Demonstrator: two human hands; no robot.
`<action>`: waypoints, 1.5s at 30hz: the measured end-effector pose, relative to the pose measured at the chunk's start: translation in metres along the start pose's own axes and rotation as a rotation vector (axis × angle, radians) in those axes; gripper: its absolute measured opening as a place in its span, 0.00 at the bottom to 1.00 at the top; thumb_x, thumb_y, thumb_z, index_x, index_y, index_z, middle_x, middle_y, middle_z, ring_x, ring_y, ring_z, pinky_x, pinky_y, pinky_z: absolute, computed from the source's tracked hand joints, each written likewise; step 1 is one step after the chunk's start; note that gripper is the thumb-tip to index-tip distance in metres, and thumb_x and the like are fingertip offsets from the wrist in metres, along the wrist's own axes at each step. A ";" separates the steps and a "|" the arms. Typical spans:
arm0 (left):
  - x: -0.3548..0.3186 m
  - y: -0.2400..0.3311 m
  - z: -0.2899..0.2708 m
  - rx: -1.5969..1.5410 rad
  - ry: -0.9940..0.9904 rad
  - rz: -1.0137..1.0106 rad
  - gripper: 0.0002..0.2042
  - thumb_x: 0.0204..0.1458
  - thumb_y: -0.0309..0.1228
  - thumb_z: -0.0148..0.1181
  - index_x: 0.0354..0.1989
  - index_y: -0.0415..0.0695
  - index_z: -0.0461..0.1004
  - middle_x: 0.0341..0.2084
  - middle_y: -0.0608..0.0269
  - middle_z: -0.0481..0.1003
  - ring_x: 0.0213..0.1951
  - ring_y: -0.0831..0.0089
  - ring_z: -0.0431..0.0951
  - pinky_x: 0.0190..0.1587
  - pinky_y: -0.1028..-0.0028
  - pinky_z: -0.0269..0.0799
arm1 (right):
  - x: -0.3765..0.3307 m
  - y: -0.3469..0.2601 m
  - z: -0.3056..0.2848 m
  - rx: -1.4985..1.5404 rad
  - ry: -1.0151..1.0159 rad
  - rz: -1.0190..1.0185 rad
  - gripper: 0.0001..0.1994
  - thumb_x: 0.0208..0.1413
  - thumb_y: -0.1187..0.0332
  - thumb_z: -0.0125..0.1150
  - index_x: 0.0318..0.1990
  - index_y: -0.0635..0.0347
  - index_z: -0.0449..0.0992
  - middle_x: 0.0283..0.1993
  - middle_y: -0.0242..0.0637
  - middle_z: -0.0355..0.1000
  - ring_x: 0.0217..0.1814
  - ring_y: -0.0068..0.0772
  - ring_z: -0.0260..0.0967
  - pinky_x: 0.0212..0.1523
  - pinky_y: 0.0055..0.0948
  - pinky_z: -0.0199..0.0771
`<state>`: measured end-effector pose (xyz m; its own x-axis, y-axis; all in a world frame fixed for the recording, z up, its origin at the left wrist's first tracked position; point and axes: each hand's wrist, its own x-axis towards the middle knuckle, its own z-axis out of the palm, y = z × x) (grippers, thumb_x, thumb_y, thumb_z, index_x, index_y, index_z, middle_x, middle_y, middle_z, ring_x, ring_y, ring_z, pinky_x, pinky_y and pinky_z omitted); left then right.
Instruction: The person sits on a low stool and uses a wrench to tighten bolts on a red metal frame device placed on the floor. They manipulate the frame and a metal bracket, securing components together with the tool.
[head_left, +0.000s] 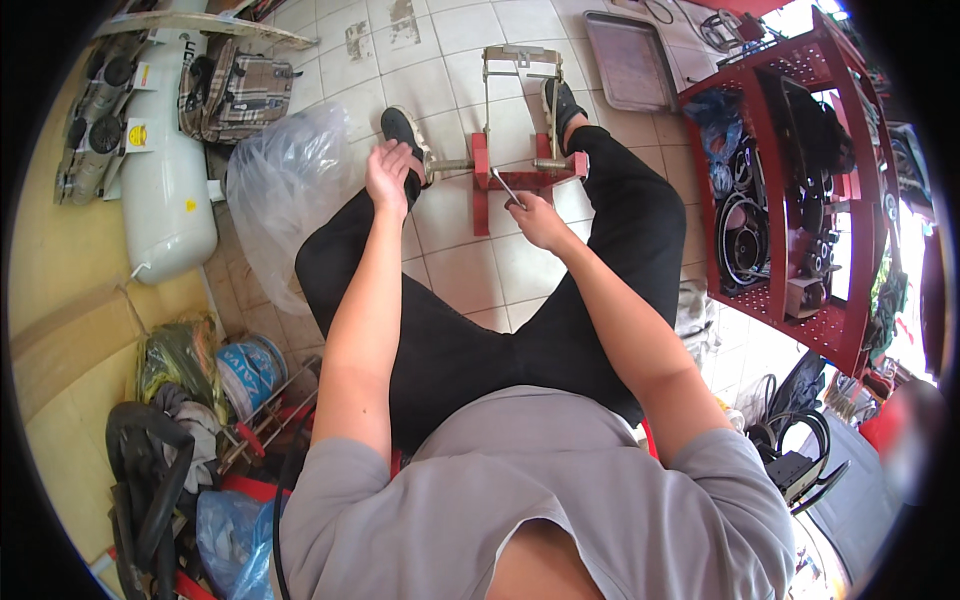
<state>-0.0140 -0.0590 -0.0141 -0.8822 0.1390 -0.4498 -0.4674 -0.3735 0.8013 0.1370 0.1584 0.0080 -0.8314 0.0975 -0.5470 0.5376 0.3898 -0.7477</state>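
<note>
My left hand [388, 177] is held out over my left foot, palm up with the fingers stretched, and nothing lies in it. In my right hand [541, 221] is a slim silver wrench [507, 186], gripped by its lower end, with its head pointing up and left. The wrench head is close to a red metal stand [481, 198] on the floor between my feet; I cannot tell whether they touch. Thick threaded metal rods [452, 165] stick out from the stand. A thin upright metal frame [487, 105] rises behind it.
A rectangular metal tray [632, 65] lies on the tiles at the far right. Red shelving [765, 130] with parts stands to the right. On the left are a clear plastic bag [285, 185], a plaid backpack [250, 95], a white tank [165, 190] and a blue-white bucket [250, 375].
</note>
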 end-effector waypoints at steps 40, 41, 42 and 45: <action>0.040 0.029 0.076 0.622 -0.127 0.144 0.15 0.54 0.40 0.51 0.42 0.42 0.72 0.35 0.64 0.76 0.38 0.75 0.74 0.38 0.76 0.63 | 0.057 -0.052 -0.133 0.380 0.633 -0.211 0.11 0.47 0.67 0.57 0.33 0.67 0.74 0.17 0.27 0.64 0.19 0.15 0.57 0.20 0.22 0.57; 0.051 0.024 0.079 0.652 -0.140 0.133 0.15 0.54 0.39 0.52 0.43 0.41 0.72 0.35 0.63 0.76 0.37 0.74 0.74 0.38 0.76 0.64 | 0.062 -0.051 -0.141 0.384 0.579 -0.153 0.12 0.47 0.67 0.58 0.35 0.67 0.74 0.18 0.27 0.64 0.18 0.16 0.57 0.20 0.22 0.57; 0.066 0.015 0.080 0.682 -0.144 0.121 0.15 0.54 0.38 0.52 0.44 0.40 0.72 0.35 0.62 0.75 0.36 0.74 0.74 0.37 0.76 0.65 | 0.070 -0.051 -0.149 0.385 0.517 -0.096 0.14 0.46 0.67 0.58 0.38 0.68 0.74 0.18 0.27 0.64 0.17 0.17 0.56 0.20 0.22 0.58; 0.096 -0.003 0.096 0.859 -0.173 0.175 0.17 0.53 0.36 0.52 0.48 0.38 0.69 0.38 0.53 0.75 0.39 0.68 0.76 0.43 0.74 0.68 | 0.107 -0.025 -0.160 0.438 0.435 -0.043 0.18 0.47 0.68 0.60 0.45 0.68 0.72 0.23 0.31 0.69 0.16 0.21 0.60 0.20 0.23 0.61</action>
<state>-0.1027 0.0437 -0.0217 -0.9085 0.3073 -0.2830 -0.1446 0.4042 0.9032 0.0124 0.3059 0.0288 -0.7850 0.4908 -0.3779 0.4329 -0.0016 -0.9014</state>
